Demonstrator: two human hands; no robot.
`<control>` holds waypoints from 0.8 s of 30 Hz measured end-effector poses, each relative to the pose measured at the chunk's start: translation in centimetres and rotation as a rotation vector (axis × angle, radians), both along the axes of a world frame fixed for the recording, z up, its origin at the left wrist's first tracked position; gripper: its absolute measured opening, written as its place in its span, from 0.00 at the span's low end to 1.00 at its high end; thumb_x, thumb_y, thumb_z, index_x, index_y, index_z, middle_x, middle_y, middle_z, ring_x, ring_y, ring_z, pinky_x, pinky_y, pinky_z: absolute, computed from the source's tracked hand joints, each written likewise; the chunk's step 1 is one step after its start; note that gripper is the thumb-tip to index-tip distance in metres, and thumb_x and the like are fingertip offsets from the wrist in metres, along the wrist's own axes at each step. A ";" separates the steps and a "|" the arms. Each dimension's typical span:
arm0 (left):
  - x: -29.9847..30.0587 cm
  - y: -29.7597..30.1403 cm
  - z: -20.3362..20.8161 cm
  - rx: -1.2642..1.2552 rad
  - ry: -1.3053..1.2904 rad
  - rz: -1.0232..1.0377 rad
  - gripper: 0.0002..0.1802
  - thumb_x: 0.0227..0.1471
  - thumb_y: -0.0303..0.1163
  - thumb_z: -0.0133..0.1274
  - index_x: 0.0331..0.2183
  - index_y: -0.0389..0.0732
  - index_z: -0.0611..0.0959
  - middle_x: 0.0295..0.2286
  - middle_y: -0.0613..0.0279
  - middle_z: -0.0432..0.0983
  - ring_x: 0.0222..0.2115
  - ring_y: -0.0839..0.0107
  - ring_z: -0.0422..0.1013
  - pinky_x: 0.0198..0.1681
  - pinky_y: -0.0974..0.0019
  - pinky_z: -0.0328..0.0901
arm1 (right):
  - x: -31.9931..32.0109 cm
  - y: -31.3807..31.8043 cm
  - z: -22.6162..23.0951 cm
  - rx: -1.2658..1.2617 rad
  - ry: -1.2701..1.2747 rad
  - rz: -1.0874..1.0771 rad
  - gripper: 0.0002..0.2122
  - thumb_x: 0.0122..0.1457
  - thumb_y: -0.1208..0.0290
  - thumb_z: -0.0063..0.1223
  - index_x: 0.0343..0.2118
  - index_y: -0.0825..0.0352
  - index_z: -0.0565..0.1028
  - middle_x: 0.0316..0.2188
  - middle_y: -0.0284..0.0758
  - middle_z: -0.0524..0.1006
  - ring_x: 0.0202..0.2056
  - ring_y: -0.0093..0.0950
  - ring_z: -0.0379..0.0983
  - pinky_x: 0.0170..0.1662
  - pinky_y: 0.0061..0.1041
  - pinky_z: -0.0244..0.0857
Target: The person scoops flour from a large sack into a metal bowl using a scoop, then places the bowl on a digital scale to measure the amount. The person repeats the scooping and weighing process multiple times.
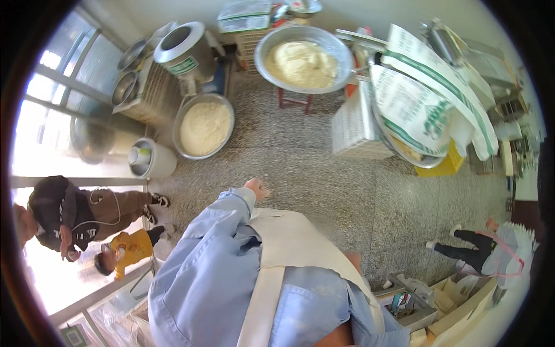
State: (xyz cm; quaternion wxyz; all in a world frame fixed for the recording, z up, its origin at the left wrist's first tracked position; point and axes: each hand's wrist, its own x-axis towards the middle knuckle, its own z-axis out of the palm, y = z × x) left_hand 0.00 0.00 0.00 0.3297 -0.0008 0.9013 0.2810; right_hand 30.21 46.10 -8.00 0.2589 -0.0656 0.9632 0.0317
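Note:
My left hand reaches out of a light blue sleeve, above the grey speckled floor in front of the cream apron. Its fingers look curled in, and no object shows in them. My right hand is hidden from sight. Ahead of the left hand, a wide metal basin on a red stand holds a pale, floury heap. On the floor to its left, another metal basin holds pale crumbly stuff.
A metal machine and a white bucket stand at left. At right, white and green sacks cover a basin beside a yellow crate. Two people are at the left doorway; another person stands at right.

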 end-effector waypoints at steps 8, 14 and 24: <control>11.9 -23.9 -4.9 -0.077 -0.126 0.725 0.22 0.33 0.48 0.59 0.15 0.37 0.77 0.16 0.56 0.73 0.20 0.68 0.69 0.27 0.63 0.64 | -17.2 -15.6 -0.6 -0.357 0.258 -0.070 0.10 0.43 0.65 0.53 0.21 0.69 0.74 0.20 0.43 0.75 0.22 0.36 0.72 0.27 0.33 0.64; 12.9 -27.7 -3.3 -0.129 -0.307 0.853 0.22 0.31 0.50 0.59 0.13 0.39 0.76 0.14 0.58 0.72 0.18 0.67 0.69 0.27 0.65 0.65 | -29.8 -25.5 4.6 -0.487 -0.269 -0.602 0.11 0.44 0.66 0.55 0.18 0.70 0.71 0.21 0.39 0.76 0.22 0.27 0.73 0.25 0.30 0.66; 6.5 -32.2 -5.0 -0.178 -0.171 1.094 0.21 0.40 0.46 0.55 0.26 0.36 0.76 0.21 0.58 0.74 0.21 0.69 0.70 0.26 0.66 0.65 | -45.5 -30.6 -0.9 -0.318 -0.501 -0.533 0.12 0.43 0.65 0.53 0.19 0.73 0.72 0.20 0.45 0.74 0.24 0.37 0.71 0.29 0.35 0.63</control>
